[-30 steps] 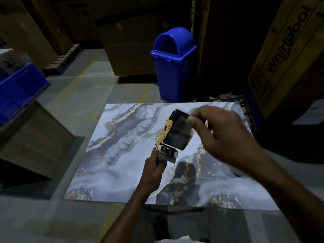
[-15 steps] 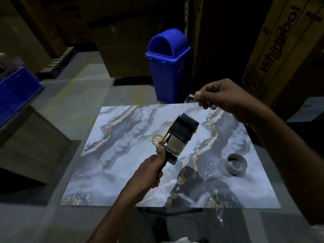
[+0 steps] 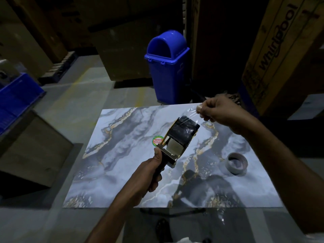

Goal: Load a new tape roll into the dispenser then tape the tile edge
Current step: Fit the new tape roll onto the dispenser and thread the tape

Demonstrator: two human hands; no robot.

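Observation:
A marbled grey and gold tile lies flat in front of me. My left hand grips the handle of a tape dispenser held above the tile, with a roll of clear tape mounted in it. My right hand pinches the free end of the clear tape up and to the right of the dispenser, near the tile's far edge. A strip of tape stretches from the roll to my fingers. An empty grey tape core rests on the tile's right side.
A blue swing-lid bin stands just beyond the tile's far edge. Large cardboard boxes rise at the right and back. A blue crate and a wooden box sit at the left on the concrete floor.
My right hand has pulled the tape end away from the roll, first up and right, then down to the tile's far edge. The empty core has come into view.

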